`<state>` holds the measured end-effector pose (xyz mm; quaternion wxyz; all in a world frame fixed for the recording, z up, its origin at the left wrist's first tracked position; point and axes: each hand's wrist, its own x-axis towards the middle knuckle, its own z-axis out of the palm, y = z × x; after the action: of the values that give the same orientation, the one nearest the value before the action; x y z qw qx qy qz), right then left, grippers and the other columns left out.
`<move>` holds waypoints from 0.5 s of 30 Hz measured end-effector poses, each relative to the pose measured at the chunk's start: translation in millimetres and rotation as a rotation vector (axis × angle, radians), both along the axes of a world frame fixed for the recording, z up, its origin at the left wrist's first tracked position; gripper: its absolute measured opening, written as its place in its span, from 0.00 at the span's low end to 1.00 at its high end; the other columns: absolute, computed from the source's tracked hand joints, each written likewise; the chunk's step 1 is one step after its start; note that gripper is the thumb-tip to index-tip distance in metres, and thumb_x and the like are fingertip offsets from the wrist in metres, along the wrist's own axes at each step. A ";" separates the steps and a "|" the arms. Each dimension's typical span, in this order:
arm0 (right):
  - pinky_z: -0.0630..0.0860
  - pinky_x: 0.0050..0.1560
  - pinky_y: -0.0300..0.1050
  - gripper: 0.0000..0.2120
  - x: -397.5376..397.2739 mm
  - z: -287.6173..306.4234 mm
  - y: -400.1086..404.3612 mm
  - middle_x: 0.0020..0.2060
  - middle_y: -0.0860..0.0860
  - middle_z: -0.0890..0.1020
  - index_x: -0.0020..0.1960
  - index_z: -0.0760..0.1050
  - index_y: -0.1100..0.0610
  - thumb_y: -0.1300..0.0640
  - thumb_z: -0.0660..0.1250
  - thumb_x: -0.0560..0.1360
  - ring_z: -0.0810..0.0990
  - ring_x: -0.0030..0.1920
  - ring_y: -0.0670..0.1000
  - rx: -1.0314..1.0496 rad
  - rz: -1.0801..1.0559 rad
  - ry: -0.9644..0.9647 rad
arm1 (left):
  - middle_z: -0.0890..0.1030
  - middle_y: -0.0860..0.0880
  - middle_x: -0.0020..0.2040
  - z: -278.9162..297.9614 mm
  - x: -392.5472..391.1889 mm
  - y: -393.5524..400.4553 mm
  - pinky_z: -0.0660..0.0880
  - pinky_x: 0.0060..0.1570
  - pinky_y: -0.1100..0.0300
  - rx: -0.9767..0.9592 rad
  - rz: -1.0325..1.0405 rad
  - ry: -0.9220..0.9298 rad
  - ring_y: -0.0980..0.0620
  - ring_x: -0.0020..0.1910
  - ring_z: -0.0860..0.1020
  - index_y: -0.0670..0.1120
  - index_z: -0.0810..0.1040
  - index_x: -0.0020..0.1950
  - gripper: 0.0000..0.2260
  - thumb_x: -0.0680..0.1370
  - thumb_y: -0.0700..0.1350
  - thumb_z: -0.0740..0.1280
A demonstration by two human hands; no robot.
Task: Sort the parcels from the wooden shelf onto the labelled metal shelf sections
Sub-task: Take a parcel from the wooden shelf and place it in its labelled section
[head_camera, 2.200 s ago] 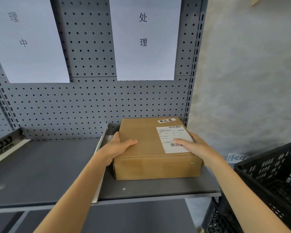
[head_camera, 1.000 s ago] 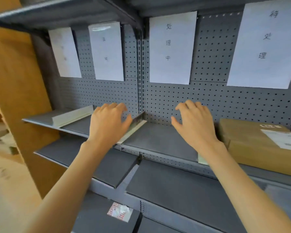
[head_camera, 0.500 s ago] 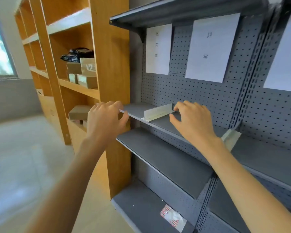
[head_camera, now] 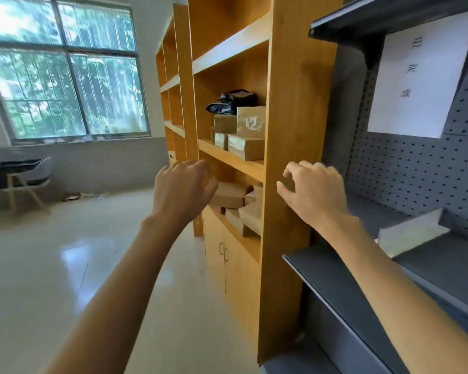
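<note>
The parcels sit on the wooden shelf [head_camera: 289, 109]: a stack of brown cardboard boxes [head_camera: 245, 143] on the board just above and between the two hands, with a black plastic bag [head_camera: 234, 99] lying on top of the stack, and a second cluster of brown boxes [head_camera: 231, 195] on the board below, directly beyond the left hand's fingertips. One upper box carries a pale label, too blurred to read.

The left hand [head_camera: 183, 190] is raised in front of the lower boxes, fingers loosely curled, holding nothing. The right hand [head_camera: 312, 191] hangs before the shelf's orange-brown side panel, fingers bent, thumb and forefinger close together with nothing between them.

To the right of the right hand stands the grey metal shelf [head_camera: 405, 265] with its perforated back panel; a white paper sign [head_camera: 419, 74] with three printed characters hangs above that hand, and a pale divider [head_camera: 408, 230] lies on the board just beyond the wrist. Left of the left hand stretch a glossy pale floor [head_camera: 52, 265], a barred window [head_camera: 62, 68] showing trees, and a light chair [head_camera: 29, 179].

Half a second ago the metal shelf filled most of the view and both hands were before it; now the view has swung left, the wooden shelf is central, and the hands are nearer its parcels.
</note>
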<state>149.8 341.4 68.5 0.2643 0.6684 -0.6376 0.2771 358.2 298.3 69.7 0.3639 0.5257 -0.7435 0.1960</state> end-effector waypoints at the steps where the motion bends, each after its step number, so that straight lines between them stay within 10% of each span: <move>1: 0.72 0.54 0.47 0.16 6.2 4.4 -19.0 0.52 0.51 0.82 0.58 0.77 0.55 0.46 0.60 0.80 0.80 0.53 0.52 -0.011 0.015 -0.007 | 0.83 0.50 0.51 3.6 6.7 -15.3 0.73 0.54 0.52 -0.006 0.006 0.002 0.49 0.51 0.80 0.47 0.81 0.55 0.14 0.79 0.54 0.62; 15: 0.71 0.57 0.45 0.16 119.5 -2.0 -227.1 0.54 0.50 0.81 0.61 0.76 0.55 0.47 0.61 0.79 0.78 0.54 0.51 0.037 -0.047 -0.032 | 0.83 0.50 0.50 -1.0 113.1 -239.3 0.73 0.55 0.54 0.000 -0.094 -0.002 0.51 0.51 0.79 0.47 0.81 0.56 0.14 0.80 0.54 0.61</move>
<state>269.3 114.3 66.5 0.2479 0.6537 -0.6623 0.2696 471.4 59.0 68.7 0.3720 0.4898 -0.7678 0.1794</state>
